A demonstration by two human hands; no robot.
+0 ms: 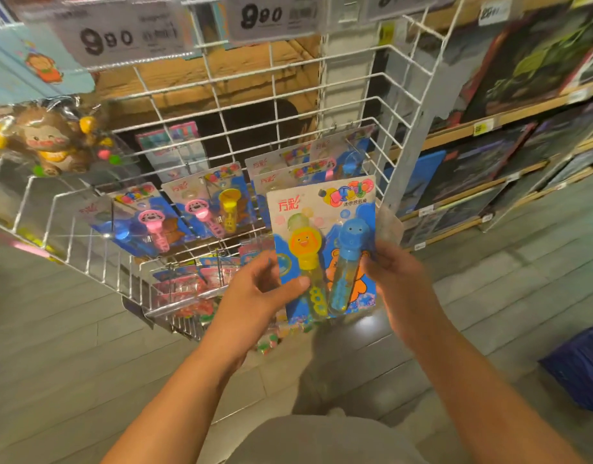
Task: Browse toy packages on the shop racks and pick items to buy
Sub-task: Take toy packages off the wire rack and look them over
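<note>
Bubble wand pack in my hands

The blue card pack (pixel 323 249) stands upright just in front of the wire rack (pixel 402 105), facing me, holding a yellow wand (pixel 306 259) beside a blue wand (pixel 347 259).

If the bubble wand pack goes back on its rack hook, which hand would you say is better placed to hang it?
Probably the right hand: it grips the bubble wand pack at its edge, on the side nearest the matching packs on the hook. The left hand pinches lower down.

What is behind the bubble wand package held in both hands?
Behind the held package, similar packages hang on the white wire rack; only their top edges show. Their wands and the lower hooks are covered.
</note>
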